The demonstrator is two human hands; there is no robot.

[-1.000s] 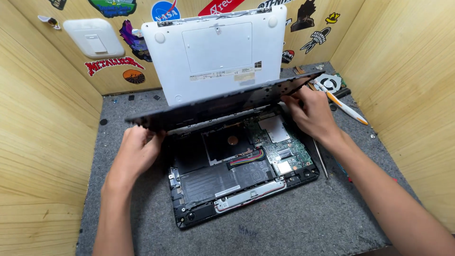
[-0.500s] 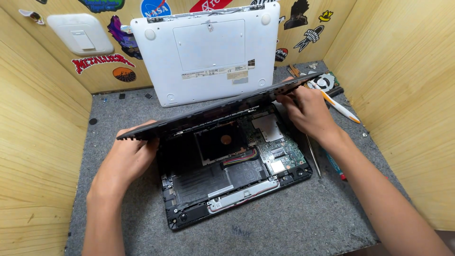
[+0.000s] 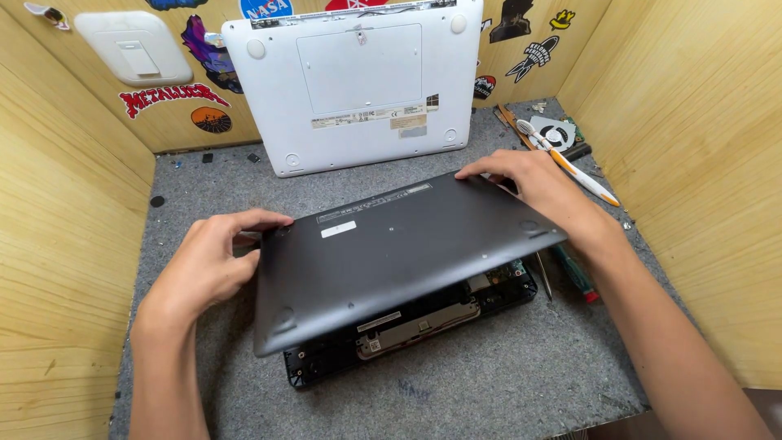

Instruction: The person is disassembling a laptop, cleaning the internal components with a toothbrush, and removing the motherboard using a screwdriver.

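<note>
Both my hands, left (image 3: 208, 261) and right (image 3: 529, 183), grip the dark cover (image 3: 399, 253) by opposite edges, fingers curled, holding it level over the laptop (image 3: 423, 326).

Flat dark-grey plastic bottom cover (image 3: 391, 253) over open black laptop base (image 3: 415, 330), on grey felt mat (image 3: 521, 383). Behind: white plastic laptop (image 3: 358, 81), propped against wooden wall. Right: white-and-orange toothbrush (image 3: 570, 163); green-handled screwdriver (image 3: 577, 273).
</note>
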